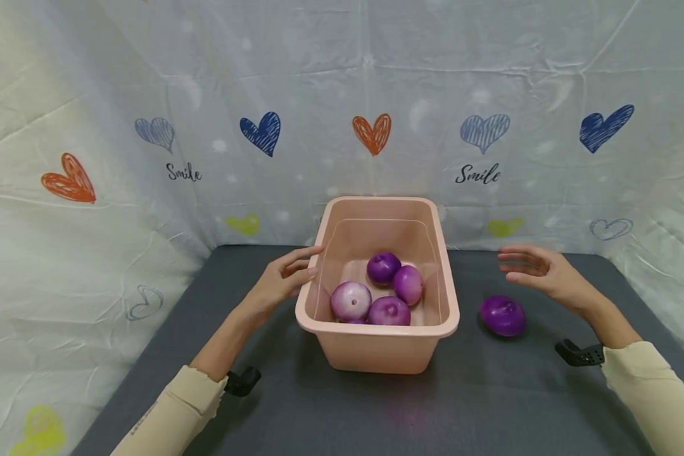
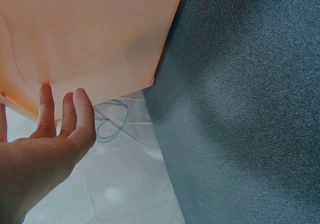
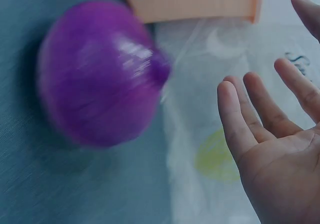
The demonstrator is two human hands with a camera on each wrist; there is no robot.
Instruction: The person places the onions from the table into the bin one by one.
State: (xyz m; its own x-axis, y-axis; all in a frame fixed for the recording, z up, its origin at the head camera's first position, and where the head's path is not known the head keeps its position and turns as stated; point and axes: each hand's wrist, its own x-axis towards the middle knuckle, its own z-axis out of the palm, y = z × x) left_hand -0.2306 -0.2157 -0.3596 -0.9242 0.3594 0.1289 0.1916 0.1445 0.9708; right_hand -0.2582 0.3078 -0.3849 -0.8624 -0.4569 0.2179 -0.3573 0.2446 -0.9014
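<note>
A peach plastic bin (image 1: 387, 348) stands on the dark table with several red onions inside, among them a pale-faced onion (image 1: 351, 301) and a darker onion (image 1: 384, 268). My left hand (image 1: 287, 275) is at the bin's left rim, its fingertips touching it. From the left wrist, the fingers (image 2: 46, 109) look loosely extended against the bin's outer wall (image 2: 90, 34). To the right of the bin, one glossy red onion (image 1: 503, 316) lies on the table. My right hand (image 1: 550, 275) hovers above and right of this onion, fingers spread and holding nothing; the onion (image 3: 100, 74) appears blurred in the right wrist view.
Behind the bin hangs a pale plastic sheet (image 1: 319, 76) printed with hearts and "Smile". It also covers both sides. The dark grey tabletop (image 1: 342, 418) extends in front of the bin. Each wrist wears a black strap (image 1: 580, 353).
</note>
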